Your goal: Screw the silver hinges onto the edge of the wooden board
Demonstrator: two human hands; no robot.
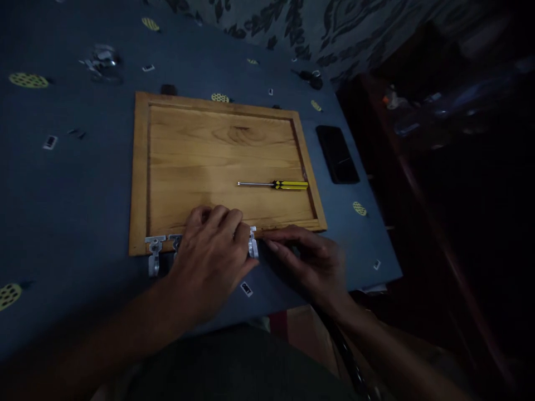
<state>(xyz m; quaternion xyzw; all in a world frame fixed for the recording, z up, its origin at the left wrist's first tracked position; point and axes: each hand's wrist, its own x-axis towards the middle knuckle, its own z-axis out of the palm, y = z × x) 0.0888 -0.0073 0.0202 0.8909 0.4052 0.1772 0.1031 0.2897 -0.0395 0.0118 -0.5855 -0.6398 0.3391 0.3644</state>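
A framed wooden panel (200, 161) lies on the blue patterned cloth. My left hand (215, 245) rests over its near edge with curled fingers, beside a metal hinge (253, 243) that partly shows past the fingers; what the fingertips hold is hidden. Two more hinges sit on the near edge to the left: one at the corner (154, 256), the other partly covered by my left hand. My right hand (305, 259) is at the near edge right of the hinge, thumb and forefinger pinched together, their contents too small to tell. A yellow-black screwdriver (288, 185) lies on the panel.
A black phone (337, 154) lies right of the panel. Metal parts (102, 62) sit at the back left, small screws (77, 133) on the left, and dark keys or similar items (311, 79) at the back right. The table's right edge (370, 211) drops to a dark area.
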